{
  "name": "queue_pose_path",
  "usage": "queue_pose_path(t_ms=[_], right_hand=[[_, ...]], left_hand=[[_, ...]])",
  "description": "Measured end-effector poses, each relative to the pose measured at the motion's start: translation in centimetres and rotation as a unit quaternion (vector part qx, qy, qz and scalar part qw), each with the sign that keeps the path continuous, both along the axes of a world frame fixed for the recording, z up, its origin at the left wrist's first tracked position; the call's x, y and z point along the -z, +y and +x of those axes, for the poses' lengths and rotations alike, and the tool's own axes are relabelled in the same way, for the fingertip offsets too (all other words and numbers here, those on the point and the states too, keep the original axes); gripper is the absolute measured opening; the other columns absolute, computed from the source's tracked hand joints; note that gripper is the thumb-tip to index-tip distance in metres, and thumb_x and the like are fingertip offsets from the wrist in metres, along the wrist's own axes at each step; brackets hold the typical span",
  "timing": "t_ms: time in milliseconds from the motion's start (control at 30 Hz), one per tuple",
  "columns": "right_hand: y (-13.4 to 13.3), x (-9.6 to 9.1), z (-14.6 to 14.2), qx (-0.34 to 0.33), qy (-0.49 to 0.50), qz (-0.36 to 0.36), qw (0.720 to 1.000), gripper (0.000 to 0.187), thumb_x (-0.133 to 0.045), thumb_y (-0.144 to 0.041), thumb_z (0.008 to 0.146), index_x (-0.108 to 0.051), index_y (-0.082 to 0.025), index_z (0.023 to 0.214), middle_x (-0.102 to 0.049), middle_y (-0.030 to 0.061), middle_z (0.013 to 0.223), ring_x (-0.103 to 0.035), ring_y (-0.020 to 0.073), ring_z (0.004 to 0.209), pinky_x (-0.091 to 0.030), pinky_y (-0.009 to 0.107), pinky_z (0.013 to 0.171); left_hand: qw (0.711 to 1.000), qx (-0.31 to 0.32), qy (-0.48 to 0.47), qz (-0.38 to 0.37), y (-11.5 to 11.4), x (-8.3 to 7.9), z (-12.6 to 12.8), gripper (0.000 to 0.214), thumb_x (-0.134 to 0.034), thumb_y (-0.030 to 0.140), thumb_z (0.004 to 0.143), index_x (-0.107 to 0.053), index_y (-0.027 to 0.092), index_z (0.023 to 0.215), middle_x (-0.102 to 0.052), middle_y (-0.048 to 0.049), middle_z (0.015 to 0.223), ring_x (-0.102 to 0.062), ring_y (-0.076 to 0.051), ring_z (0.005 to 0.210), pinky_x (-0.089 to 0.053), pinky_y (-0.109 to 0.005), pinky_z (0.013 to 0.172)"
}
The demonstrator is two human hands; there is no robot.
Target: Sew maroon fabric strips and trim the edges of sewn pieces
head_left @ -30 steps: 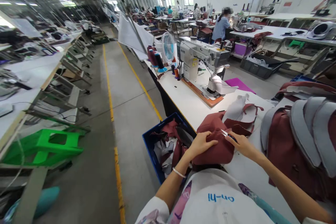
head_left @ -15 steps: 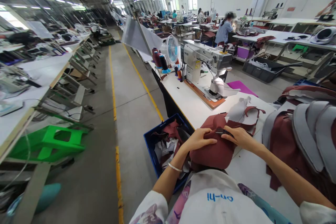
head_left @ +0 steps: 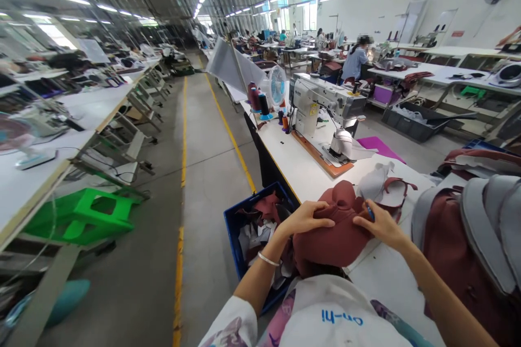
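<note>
A maroon sewn piece of leather-like material (head_left: 325, 244), puffed and folded on top, lies at the table's near edge close to my body. My left hand (head_left: 307, 219) grips its left side, thumb on top and fingers partly hidden in the folds. At its right side, my right hand (head_left: 380, 225) is closed around small thread snips (head_left: 370, 212); only a blue bit shows between the fingers. The thumb of that hand touches the maroon material. Just beyond lies another maroon and light grey piece (head_left: 385, 187) on the white table (head_left: 301, 168).
Ahead stands a sewing machine (head_left: 325, 100), with thread cones (head_left: 264, 105) and a small fan (head_left: 278, 87) behind it. A blue crate (head_left: 230, 227) of scraps is at my left. Stacked maroon and grey pieces (head_left: 468, 238) rise at right. A co-worker (head_left: 354, 62) sits farther off.
My right hand has drawn slightly right with the snips, whose blades showed over the material before. The top fold has changed shape. My left hand keeps its grip; the view has tilted up slightly.
</note>
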State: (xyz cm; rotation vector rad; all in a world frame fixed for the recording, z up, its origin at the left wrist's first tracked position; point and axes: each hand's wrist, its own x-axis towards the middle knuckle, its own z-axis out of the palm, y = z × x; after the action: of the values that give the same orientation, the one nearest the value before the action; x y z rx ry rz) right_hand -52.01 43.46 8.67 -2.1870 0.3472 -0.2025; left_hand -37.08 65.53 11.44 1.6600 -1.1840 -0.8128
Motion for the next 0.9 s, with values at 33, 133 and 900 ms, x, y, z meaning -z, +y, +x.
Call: queue_pose_path(t_ms=[33,133,900], right_hand=[[0.6,0.1,0.2,-0.011,-0.015,0.063,0.998,0.042,-0.065,-0.055,0.078,-0.039,-0.022,0.077,-0.050,-0.0026,0.069,-0.047,0.0140,0.061,-0.036,0.024,0.056],[2.7,-0.5,1.2,0.048,-0.125,0.195,0.972,0.046,-0.067,-0.050,0.078,-0.030,-0.022,0.073,-0.035,-0.0060,0.066,-0.035,0.0098,0.058,-0.032,0.021,0.053],[4.2,-4.5,3.5,0.054,-0.315,-0.285,0.904,0.024,-0.048,-0.043,0.095,-0.045,-0.021,0.085,-0.060,0.0003,0.067,-0.058,0.0156,0.055,-0.040,0.025,0.056]], left_hand=[[1.000,-0.007,-0.004,-0.008,0.1,-0.2,0.2,0.041,-0.063,0.050,0.081,-0.066,0.014,0.101,-0.065,-0.0011,0.090,-0.056,-0.018,0.084,-0.044,-0.027,0.078],[0.992,-0.083,-0.050,-0.078,0.2,-0.2,-0.3,0.052,-0.067,0.049,0.079,-0.059,0.018,0.120,-0.063,-0.0074,0.116,-0.057,-0.023,0.103,-0.045,-0.035,0.093],[0.820,-0.435,0.320,-0.187,-1.0,2.2,-2.6,0.051,-0.075,0.056,0.066,-0.074,0.013,0.091,-0.070,-0.0053,0.082,-0.060,-0.021,0.086,-0.042,-0.030,0.081]])
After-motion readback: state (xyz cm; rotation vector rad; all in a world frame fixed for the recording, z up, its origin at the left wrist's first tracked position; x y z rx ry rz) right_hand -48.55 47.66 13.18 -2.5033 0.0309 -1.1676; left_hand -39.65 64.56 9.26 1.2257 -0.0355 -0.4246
